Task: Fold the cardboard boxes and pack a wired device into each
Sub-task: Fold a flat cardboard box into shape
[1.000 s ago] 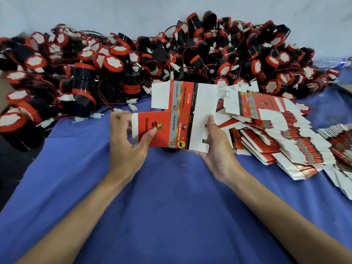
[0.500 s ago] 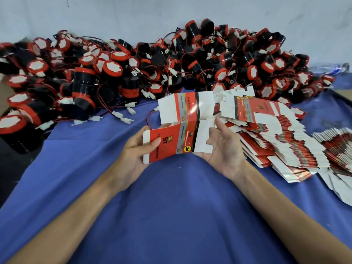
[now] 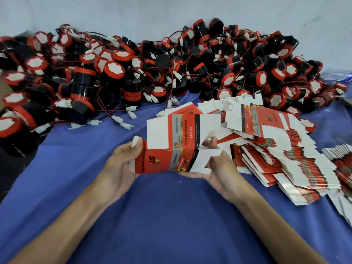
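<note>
**Progress.** Early stage. No folded and packed box is in view. One cardboard box is in hand, partly opened from flat, with its white end flaps loose and nothing inside it. Beyond the fingers lies the heap of wired devices, none of them boxed. Just to the right of the right-hand fingers lies the stack of flat boxes, unfolded.

In my judgement the step in hand is erecting this box. Closing its flaps, inserting a device and working through the stack are left.

**Pose.** Both forearms reach forward over the table.
- **Left hand**: grips the box's left end, thumb on the printed face, the other fingers curled behind.
- **Right hand**: holds the right end, palm up beneath, fingers curled round a white flap.

The box sits between the two sets of fingers and appears raised off the table.
</note>
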